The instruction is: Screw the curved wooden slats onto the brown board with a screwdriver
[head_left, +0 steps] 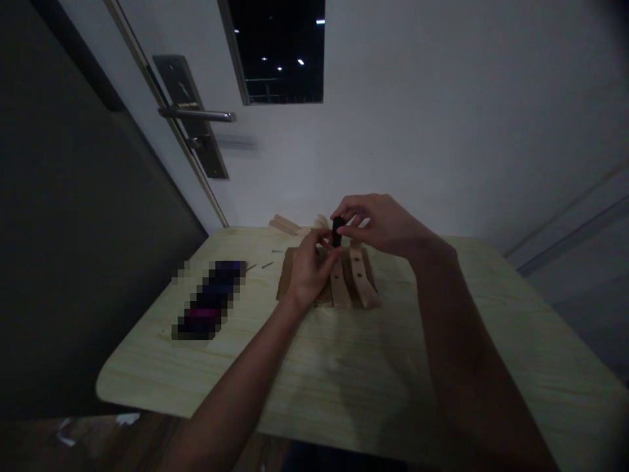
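Note:
My right hand (pixel 376 223) pinches a short black screwdriver handle (pixel 337 231) that stands nearly upright; its shaft and tip are hidden. Just below it, the fingers and thumb of my left hand (pixel 312 265) close in around the tool's lower end, over a pale wooden piece (pixel 341 288). Whether they pinch a screw or the wood there, I cannot tell. Beside this piece lies a second wooden piece (pixel 362 278) with dark holes along it. Both rest on a brown cardboard-like sheet (pixel 285 278), partly covered by my left hand.
Several loose screws (pixel 268 265) lie left of the sheet. Further left is a dark, pixelated flat object (pixel 211 301). More wooden pieces (pixel 285 225) lie at the back of the light wood table (pixel 314 380), against a white door with a metal handle (pixel 196 115).

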`<state>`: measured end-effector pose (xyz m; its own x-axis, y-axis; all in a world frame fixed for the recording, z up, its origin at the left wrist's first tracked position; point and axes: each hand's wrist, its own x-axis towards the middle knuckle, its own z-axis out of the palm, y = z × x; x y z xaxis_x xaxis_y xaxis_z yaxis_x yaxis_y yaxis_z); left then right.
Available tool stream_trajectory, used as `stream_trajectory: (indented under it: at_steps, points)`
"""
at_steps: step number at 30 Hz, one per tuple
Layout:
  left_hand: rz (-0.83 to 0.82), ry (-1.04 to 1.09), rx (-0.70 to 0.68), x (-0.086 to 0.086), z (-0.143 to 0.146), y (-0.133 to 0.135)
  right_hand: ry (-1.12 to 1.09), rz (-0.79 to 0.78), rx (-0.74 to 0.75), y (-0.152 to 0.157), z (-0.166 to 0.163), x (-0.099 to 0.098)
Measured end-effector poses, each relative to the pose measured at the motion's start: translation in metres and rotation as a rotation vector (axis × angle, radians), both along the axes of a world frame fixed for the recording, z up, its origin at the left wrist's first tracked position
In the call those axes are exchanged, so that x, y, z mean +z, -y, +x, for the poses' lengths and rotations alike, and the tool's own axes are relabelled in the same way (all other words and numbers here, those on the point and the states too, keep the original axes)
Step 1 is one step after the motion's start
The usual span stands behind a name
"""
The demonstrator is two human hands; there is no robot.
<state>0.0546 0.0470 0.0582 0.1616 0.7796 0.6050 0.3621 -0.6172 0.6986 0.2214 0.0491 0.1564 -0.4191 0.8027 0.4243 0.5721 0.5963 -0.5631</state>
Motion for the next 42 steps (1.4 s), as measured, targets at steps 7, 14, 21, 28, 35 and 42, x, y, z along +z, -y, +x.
stream_trajectory:
  at_steps: [7, 14, 21, 28, 35, 42]
  points:
    - [0.052, 0.022, 0.029, -0.004, 0.000, -0.008, 0.018, 0.012, -0.068, -0.001, -0.002, -0.001]
    - [0.053, 0.020, 0.035, -0.002, 0.001, -0.005, 0.026, 0.052, -0.064, -0.005, -0.004, -0.003]
    - [0.078, 0.004, 0.017, 0.000, 0.000, -0.002, 0.016, 0.072, -0.087, -0.005, -0.007, -0.005]
    - [0.122, -0.043, 0.081, 0.003, 0.002, -0.006, 0.026, 0.065, -0.079, -0.007, -0.006, -0.008]
    - [0.092, -0.039, 0.059, 0.011, 0.002, -0.011, 0.000, 0.022, -0.075, -0.005, -0.004, -0.007]
    - [0.055, -0.156, -0.126, 0.015, -0.015, -0.021, 0.021, 0.054, -0.018, -0.006, -0.002, -0.005]
